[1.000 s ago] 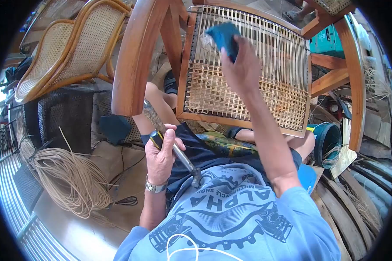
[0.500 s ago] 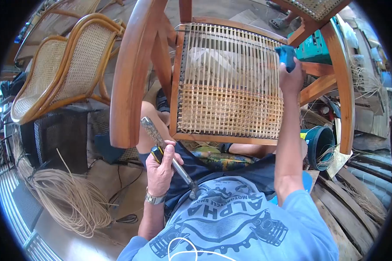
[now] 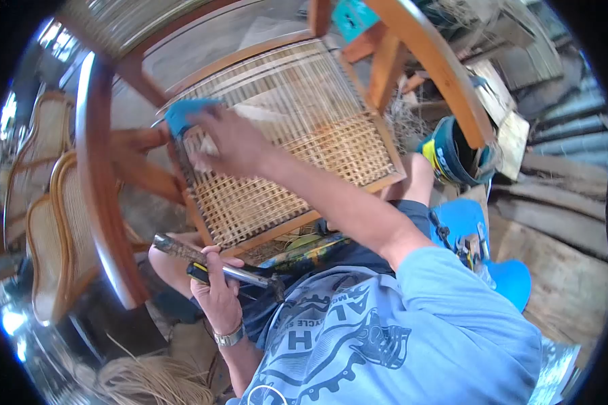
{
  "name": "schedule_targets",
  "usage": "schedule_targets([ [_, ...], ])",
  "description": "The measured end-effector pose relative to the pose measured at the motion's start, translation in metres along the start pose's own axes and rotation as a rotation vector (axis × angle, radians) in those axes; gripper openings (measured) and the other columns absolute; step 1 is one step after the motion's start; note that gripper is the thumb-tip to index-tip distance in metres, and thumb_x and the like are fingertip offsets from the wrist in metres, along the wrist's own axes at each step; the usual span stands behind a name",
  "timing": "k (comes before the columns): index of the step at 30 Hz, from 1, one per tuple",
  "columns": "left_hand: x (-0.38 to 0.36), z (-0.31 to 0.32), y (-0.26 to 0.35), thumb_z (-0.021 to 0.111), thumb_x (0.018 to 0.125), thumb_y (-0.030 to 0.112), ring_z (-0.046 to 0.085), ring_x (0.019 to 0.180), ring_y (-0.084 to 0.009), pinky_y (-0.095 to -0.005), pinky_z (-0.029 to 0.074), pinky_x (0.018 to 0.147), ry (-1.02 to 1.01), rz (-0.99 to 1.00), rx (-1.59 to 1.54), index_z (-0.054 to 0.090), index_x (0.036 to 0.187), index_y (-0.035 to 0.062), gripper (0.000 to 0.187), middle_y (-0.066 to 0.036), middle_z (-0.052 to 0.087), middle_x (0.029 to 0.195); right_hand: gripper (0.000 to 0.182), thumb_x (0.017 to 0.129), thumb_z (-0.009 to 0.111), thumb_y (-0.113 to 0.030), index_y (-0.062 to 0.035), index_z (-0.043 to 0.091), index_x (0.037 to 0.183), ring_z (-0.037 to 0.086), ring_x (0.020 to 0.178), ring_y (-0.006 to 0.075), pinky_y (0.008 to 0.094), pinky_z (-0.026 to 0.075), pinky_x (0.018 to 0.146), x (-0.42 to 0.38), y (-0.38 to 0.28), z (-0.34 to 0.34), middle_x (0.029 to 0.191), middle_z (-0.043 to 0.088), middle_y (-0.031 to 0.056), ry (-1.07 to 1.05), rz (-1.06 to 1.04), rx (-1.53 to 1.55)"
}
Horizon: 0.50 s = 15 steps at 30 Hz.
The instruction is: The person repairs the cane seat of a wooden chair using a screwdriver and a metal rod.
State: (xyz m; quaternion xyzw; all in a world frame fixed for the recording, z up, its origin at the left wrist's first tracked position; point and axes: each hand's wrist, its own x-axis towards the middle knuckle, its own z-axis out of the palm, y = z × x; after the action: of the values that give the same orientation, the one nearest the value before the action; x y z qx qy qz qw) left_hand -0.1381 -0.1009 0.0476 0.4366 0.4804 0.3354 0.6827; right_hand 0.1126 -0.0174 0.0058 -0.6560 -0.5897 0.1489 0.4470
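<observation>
The wooden chair seat frame (image 3: 287, 226) in front of me carries cane strands; the near part is woven into a grid, while mostly lengthwise strands span the far part. My right hand (image 3: 233, 142), blurred by motion, reaches across to the seat's left edge, closed on a blue sponge (image 3: 186, 115). Below the seat's near left corner, my left hand (image 3: 216, 297) wraps around a hammer (image 3: 246, 275), its head toward my shirt. A tool with a yellow-and-black handle (image 3: 197, 272), probably a screwdriver, is in the same hand; its tip I cannot make out clearly.
The chair's armrests (image 3: 105, 189) rise on both sides of the seat. A dark green bucket (image 3: 452, 152) stands at right, near a blue stool (image 3: 510, 280) with small tools. Cane-backed chairs (image 3: 57, 223) stand at left, and a coil of cane (image 3: 155, 381) lies below.
My right hand has carried the sponge from the seat's right edge to its left edge. The view has turned and shifted. My left hand still holds the hammer and the yellow-and-black-handled tool.
</observation>
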Motion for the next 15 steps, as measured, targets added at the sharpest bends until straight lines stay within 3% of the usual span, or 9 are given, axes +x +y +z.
schedule_targets([
  [4, 0.017, 0.034, -0.01, 0.052, 0.108, 0.017, 0.046, 0.053, -0.0047, -0.0221, 0.034, 0.048, -0.13, -0.011, 0.145, 0.062, 0.12, 0.0001, 0.022, -0.012, 0.075, 0.09, 0.078, 0.1, 0.063, -0.049, 0.0021, 0.038, 0.154, 0.064, 0.112, 0.025, 0.0354, 0.047, 0.103, -0.127, -0.019, -0.072, 0.125, 0.065, 0.0202, -0.69, 0.464, 0.671],
  [5, 0.02, 0.046, -0.018, 0.052, 0.108, 0.017, 0.046, 0.053, -0.0047, -0.0221, 0.034, 0.048, -0.141, -0.015, 0.159, 0.062, 0.12, 0.0001, 0.022, -0.012, 0.075, 0.09, 0.077, 0.103, 0.061, -0.048, 0.0012, 0.036, 0.157, 0.059, 0.11, 0.019, 0.0319, 0.047, 0.1, -0.167, -0.005, -0.065, 0.127, 0.063, 0.014, -0.711, 0.404, 0.942],
  [6, 0.023, 0.062, -0.026, 0.053, 0.108, 0.019, 0.045, 0.054, -0.0043, -0.0218, 0.033, 0.047, -0.27, 0.126, 0.255, 0.062, 0.122, -0.001, 0.026, -0.012, 0.076, 0.094, 0.074, 0.105, 0.061, -0.042, 0.0005, 0.033, 0.159, 0.058, 0.112, 0.0179, 0.0329, 0.047, 0.1, -0.189, -0.011, -0.087, 0.131, 0.062, 0.0113, -0.686, 0.343, 0.871],
  [7, 0.024, 0.079, -0.032, 0.055, 0.108, 0.022, 0.044, 0.054, -0.0038, -0.0216, 0.032, 0.047, -0.394, 0.265, 0.35, 0.062, 0.123, -0.0021, 0.029, -0.012, 0.076, 0.098, 0.069, 0.106, 0.062, -0.035, -0.0009, 0.034, 0.159, 0.057, 0.113, 0.0172, 0.0346, 0.048, 0.1, -0.221, -0.015, -0.083, 0.13, 0.061, 0.0096, -0.489, 0.405, 1.16],
  [8, 0.021, 0.104, -0.025, 0.056, 0.108, 0.025, 0.043, 0.054, -0.0032, -0.0213, 0.032, 0.047, -0.395, -0.013, 0.176, 0.061, 0.124, -0.0028, 0.033, -0.012, 0.076, 0.099, 0.051, 0.107, 0.057, -0.023, 0.0012, 0.044, 0.151, 0.061, 0.101, 0.0178, 0.0341, 0.05, 0.092, -0.23, -0.025, -0.113, 0.115, 0.066, 0.0097, -0.488, 0.455, 0.875],
  [9, 0.019, 0.13, -0.019, 0.058, 0.107, 0.028, 0.042, 0.053, -0.0027, -0.0211, 0.031, 0.047, -0.385, -0.287, 0.0, 0.061, 0.126, -0.0035, 0.036, -0.012, 0.076, 0.101, 0.051, 0.107, 0.057, -0.023, 0.0012, 0.044, 0.151, 0.061, 0.101, 0.0178, 0.0341, 0.05, 0.092, -0.247, -0.025, -0.121, 0.115, 0.066, 0.0097, -0.483, 0.449, 0.89],
  [11, 0.024, 0.164, -0.033, 0.061, 0.106, 0.034, 0.039, 0.051, -0.0021, -0.0211, 0.031, 0.046, -0.535, -0.253, 0.187, 0.061, 0.128, -0.0033, 0.044, -0.012, 0.076, 0.102, 0.042, 0.108, 0.056, -0.02, 0.0012, 0.05, 0.144, 0.06, 0.093, 0.0155, 0.0323, 0.051, 0.086, -0.28, -0.028, -0.134, 0.109, 0.065, 0.0075, -0.136, 0.678, 0.699],
  [13, 0.034, 0.188, -0.044, 0.058, 0.107, 0.04, 0.039, 0.049, -0.003, -0.0209, 0.033, 0.046, -0.564, -0.254, 0.431, 0.062, 0.125, -0.0008, 0.045, -0.01, 0.073, 0.091, 0.032, 0.109, 0.053, -0.019, 0.0007, 0.055, 0.134, 0.059, 0.09, 0.0127, 0.0294, 0.052, 0.083, -0.308, -0.013, -0.15, 0.103, 0.064, 0.0059, 0.01, 0.708, 0.852],
  [15, 0.04, 0.209, -0.04, 0.06, 0.107, 0.037, 0.046, 0.057, -0.0057, -0.0217, 0.038, 0.051, -0.63, -0.196, 0.3, 0.061, 0.122, -0.0021, 0.042, -0.007, 0.067, 0.086, 0.027, 0.109, 0.051, -0.019, -0.0009, 0.057, 0.128, 0.058, 0.088, 0.0105, 0.0287, 0.052, 0.082, -0.332, -0.007, -0.174, 0.098, 0.061, 0.0028, 0.118, 0.818, 0.678],
])
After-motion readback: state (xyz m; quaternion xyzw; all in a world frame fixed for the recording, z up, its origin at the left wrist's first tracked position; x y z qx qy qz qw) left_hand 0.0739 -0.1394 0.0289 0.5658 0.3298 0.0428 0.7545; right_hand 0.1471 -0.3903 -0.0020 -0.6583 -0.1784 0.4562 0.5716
